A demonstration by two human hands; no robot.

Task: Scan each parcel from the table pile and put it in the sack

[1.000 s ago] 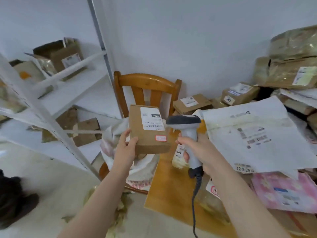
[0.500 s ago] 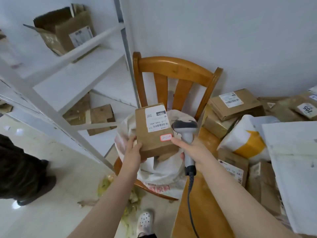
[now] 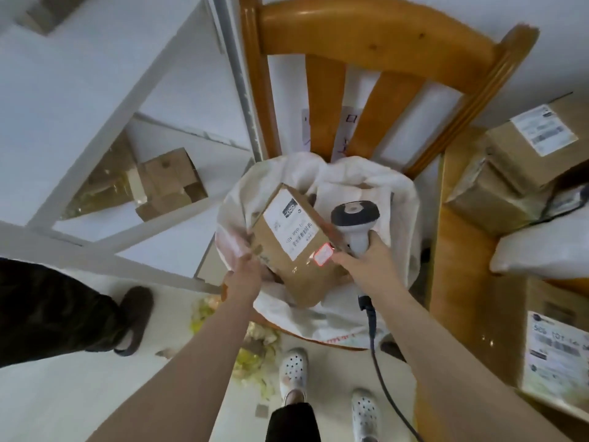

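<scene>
Brown cardboard parcel [image 3: 275, 261] tilts over the white fabric sack [image 3: 398, 199], gripped by the left hand [image 3: 243, 275]; the right hand [image 3: 366, 266] clasps a grey-white scanner [image 3: 355, 215].

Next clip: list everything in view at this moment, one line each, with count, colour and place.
brown parcel: one, brown with a white label, tilted over the sack's mouth
sack: one, white, open on the chair seat
scanner: one, grey and white with a black cable, over the sack
chair: one, orange-brown wood, behind the sack
table: one, wooden, right
table boxes: three visible, brown, on the table
poly bag: one, white, between those boxes
shelving: one, white, left
shelf boxes: count unclear, brown, low shelf
dark leg: another person's, left floor
scraps: yellowish, floor by the chair
shoes: two, white, bottom
left hand: holds the parcel
right hand: grips the scanner
</scene>
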